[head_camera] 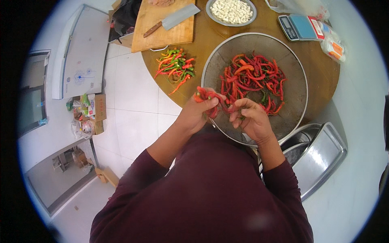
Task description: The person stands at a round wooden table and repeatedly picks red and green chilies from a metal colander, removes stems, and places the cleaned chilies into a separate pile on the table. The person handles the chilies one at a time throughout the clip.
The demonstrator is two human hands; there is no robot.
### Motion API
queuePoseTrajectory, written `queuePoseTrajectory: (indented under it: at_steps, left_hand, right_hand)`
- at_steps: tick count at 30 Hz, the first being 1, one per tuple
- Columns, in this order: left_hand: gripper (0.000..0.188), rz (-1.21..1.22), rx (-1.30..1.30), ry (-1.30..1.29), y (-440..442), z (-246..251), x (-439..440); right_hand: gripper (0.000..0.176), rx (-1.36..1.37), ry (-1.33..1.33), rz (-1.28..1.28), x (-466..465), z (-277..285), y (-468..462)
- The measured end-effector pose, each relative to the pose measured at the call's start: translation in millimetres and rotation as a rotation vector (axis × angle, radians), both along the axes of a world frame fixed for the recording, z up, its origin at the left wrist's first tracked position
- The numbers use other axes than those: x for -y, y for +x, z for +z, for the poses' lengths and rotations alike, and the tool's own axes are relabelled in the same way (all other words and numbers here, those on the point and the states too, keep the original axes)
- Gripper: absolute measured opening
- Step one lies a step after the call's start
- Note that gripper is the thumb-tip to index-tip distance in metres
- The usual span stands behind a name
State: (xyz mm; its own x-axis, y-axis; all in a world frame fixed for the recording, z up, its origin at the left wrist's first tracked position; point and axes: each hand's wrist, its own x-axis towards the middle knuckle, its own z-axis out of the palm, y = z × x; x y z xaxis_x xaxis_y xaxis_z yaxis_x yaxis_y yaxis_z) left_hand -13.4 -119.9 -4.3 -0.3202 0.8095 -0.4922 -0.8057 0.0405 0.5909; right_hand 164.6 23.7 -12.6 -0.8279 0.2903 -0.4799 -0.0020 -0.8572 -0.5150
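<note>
My left hand [194, 111] grips a small bunch of red chili peppers [213, 113] above the near left rim of a wide round mesh sieve [287, 126]. Close beside it, my right hand [256, 121] has its fingertips on the end of one red chili pepper [231, 108] that reaches across from the bunch. A bit of green stem shows by those right fingers. Inside the sieve lies a heap of red chili peppers [247, 74], with some green stems [263, 96] at its near side. Part of the heap is hidden behind my hands.
On the round wooden table [203, 38] lie a pile of red, orange and green chili peppers [176, 65], a cutting board [182, 33] with a cleaver [180, 17], a bowl of white chopped pieces [231, 11] and a digital scale [301, 27]. Metal trays [322, 161] lean at right.
</note>
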Motion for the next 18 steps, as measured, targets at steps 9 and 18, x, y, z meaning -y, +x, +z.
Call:
queuePoseTrajectory:
  at_steps: [9,18]
  left_hand:
    - [0.016,0.214,-0.395,-0.039,-20,20,6]
    - [0.012,0.407,-0.040,0.066,-32,38,36]
  right_hand:
    - [0.028,0.162,0.418,0.218,11,30,-71]
    - [0.029,0.017,0.338,0.480,13,50,-107]
